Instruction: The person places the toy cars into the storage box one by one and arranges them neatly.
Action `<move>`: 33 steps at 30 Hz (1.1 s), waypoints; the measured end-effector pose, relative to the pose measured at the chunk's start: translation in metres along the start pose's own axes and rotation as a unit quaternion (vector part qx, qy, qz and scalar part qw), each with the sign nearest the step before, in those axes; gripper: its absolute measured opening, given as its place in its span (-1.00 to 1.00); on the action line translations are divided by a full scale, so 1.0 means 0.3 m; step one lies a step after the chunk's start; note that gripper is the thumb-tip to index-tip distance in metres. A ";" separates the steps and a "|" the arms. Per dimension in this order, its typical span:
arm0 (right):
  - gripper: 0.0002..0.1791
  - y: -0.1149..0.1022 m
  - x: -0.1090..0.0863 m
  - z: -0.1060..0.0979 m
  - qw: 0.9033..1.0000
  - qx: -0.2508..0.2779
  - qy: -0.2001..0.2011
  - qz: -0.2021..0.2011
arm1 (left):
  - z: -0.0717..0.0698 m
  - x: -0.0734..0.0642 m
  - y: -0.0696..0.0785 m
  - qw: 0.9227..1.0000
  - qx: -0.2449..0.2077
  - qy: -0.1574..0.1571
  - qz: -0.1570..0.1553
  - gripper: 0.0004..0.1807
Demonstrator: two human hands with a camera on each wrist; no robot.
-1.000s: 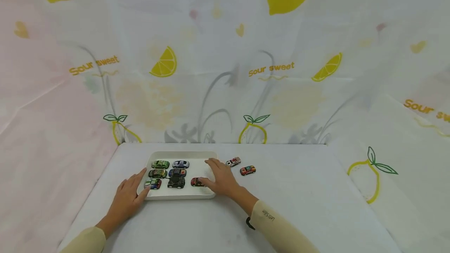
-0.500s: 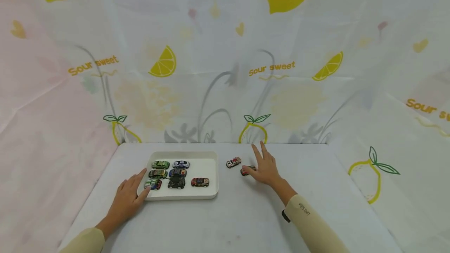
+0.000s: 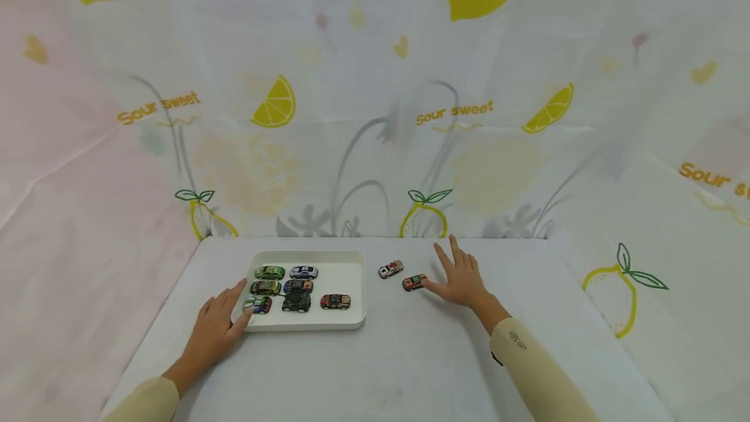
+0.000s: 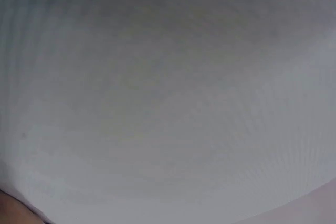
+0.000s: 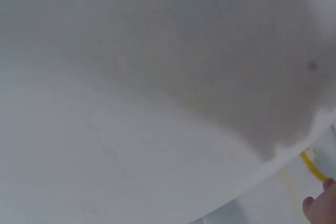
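My left hand [image 3: 214, 329] rests along the left rim of a white tray [image 3: 346, 326], its thumb reaching over the front left corner beside a green, white and blue toy car [image 3: 258, 305]. To the right of the tray, my right hand [image 3: 461, 283] is spread, fingers pointing away from me. The thumb tip is right at the end of a red and multicoloured toy car [image 3: 414, 282] on the table. A white and red toy car [image 3: 390, 269] lies just left of that one. In the right wrist view, only fingertips [image 5: 320, 208] show at the lower right corner.
Inside the tray, several toy cars stand in rows at the left, among them a green car [image 3: 269, 272], a white and blue car [image 3: 303, 272] and a black car [image 3: 296, 301]. A red and black car [image 3: 336, 301] stands nearer the right wall. A lemon-print cloth [image 3: 363, 148] hangs behind the table.
My right hand has left the red and black car in the tray and moved right to the red and multicoloured car on the table. The left hand stays on the tray.
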State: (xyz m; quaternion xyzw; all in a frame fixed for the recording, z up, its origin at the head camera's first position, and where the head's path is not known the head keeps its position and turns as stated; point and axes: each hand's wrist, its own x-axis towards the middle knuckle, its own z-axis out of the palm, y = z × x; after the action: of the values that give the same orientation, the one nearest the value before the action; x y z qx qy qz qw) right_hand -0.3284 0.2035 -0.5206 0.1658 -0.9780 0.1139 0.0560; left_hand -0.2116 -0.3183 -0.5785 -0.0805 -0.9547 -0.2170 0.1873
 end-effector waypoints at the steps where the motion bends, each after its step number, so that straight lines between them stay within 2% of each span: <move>1: 0.05 0.004 -0.003 0.001 1.000 -0.003 -0.001 -0.002 | 0.000 0.000 0.002 1.000 -0.001 -0.001 -0.001 -0.28; 11: 0.12 0.045 -0.037 -0.029 0.999 -0.015 -0.023 -0.019 | 0.011 0.015 0.014 1.000 0.005 -0.011 -0.004 -0.28; 21: 0.09 0.080 -0.052 -0.020 0.998 -0.044 -0.032 -0.028 | 0.012 0.013 0.025 1.000 0.005 -0.017 -0.010 -0.28; 33: 0.08 0.059 -0.030 -0.010 0.999 -0.020 -0.035 -0.020 | 0.000 0.010 0.001 1.000 -0.001 -0.006 -0.004 -0.27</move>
State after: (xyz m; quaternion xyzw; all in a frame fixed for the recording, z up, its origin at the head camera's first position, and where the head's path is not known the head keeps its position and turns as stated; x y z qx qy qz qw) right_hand -0.3256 0.2233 -0.5227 0.1876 -0.9780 0.0869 0.0268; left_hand -0.2144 -0.3179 -0.5773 -0.0786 -0.9558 -0.2184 0.1805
